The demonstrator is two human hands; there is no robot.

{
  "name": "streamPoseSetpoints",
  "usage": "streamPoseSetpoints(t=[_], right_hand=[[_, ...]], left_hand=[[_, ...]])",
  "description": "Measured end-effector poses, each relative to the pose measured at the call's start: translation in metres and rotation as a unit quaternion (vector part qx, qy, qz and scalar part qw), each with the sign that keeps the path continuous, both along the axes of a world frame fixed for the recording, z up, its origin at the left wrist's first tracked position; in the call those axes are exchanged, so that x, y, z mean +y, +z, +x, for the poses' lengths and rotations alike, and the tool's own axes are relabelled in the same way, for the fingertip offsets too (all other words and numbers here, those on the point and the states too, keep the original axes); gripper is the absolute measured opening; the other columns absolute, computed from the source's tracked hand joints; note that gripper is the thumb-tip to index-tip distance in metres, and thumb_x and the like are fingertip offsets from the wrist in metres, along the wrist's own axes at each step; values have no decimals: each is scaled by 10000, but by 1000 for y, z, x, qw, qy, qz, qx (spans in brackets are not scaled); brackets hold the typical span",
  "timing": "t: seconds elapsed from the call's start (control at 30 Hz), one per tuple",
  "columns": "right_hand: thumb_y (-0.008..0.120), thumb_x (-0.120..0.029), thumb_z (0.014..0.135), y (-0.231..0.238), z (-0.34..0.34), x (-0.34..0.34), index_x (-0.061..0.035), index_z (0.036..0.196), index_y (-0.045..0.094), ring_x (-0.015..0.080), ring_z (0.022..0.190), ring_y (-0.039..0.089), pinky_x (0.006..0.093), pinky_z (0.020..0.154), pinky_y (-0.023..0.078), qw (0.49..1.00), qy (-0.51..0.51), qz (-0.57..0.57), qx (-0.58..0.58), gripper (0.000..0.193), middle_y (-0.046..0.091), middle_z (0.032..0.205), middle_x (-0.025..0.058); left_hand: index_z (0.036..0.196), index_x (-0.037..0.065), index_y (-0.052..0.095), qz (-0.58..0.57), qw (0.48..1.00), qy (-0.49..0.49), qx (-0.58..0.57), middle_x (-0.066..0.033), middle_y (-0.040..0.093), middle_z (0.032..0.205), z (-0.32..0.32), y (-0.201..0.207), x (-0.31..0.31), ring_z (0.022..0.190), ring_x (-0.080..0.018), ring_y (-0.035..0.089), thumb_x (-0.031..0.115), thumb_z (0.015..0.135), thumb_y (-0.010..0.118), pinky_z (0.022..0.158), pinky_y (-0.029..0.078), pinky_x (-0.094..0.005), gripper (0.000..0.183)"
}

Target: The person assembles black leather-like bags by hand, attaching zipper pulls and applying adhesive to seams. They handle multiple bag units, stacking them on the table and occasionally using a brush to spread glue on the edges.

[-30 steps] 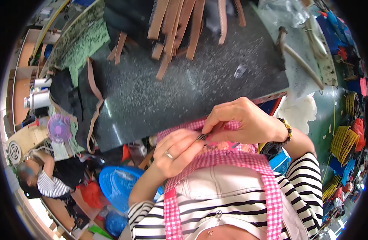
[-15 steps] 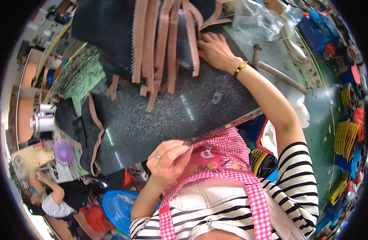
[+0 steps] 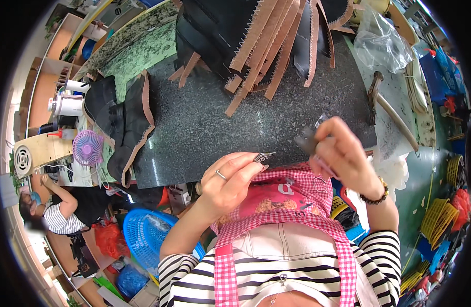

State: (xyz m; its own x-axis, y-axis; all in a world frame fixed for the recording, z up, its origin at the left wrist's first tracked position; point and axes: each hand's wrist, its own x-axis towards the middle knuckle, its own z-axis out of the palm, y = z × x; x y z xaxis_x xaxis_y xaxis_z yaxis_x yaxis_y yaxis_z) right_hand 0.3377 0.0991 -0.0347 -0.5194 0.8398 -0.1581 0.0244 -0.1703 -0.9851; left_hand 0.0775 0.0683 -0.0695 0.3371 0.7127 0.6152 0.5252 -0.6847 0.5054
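Observation:
My left hand [image 3: 228,181] is closed at the table's front edge, pinching a small dark metal piece [image 3: 263,157] with a curled pattern and a thin pointed tip. To its right, my right hand [image 3: 343,151] is raised above the front edge, smeared by motion. Its fingers are closed, and a small dark grey thing [image 3: 308,143] shows blurred at their tips; its kind is unclear. Farther back, brown strips [image 3: 276,41] with zigzag stitched edges hang over a pile of black leather-like pieces [image 3: 215,33].
The dark worktop [image 3: 205,123] is speckled with crumbs. A hammer [image 3: 394,115] lies at right beside a clear plastic bag [image 3: 381,43]. At left are black brown-edged pieces [image 3: 135,120] and a purple fan [image 3: 87,148]. Another person [image 3: 61,210] sits beyond a blue basket [image 3: 143,238].
My right hand has come back from the strips to near my left hand. The metal piece in my left hand now shows clearly. The view has shifted, so the worktop appears moved right.

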Motion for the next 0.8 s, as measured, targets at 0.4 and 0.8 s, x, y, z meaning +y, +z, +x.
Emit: streamPoseSetpoints(t=[0.4, 0.8], right_hand=[[642, -203, 867, 26, -42, 24, -55, 786, 581, 320, 546, 594, 406, 499, 462, 879, 177, 380, -228, 179, 585, 609, 105], [649, -194, 851, 34, -42, 18, -41, 729, 555, 317, 525, 592, 401, 485, 464, 867, 168, 385, -269, 218, 585, 587, 99]], left_hand=[[898, 20, 594, -116, 990, -58, -50, -140, 684, 846, -18, 17, 1, 781, -266, 687, -42, 834, 633, 698, 551, -336, 97], [890, -19, 615, -93, 992, -71, -50, -140, 654, 813, -13, 15, 2, 750, -300, 673, -132, 671, 651, 666, 554, -358, 249]])
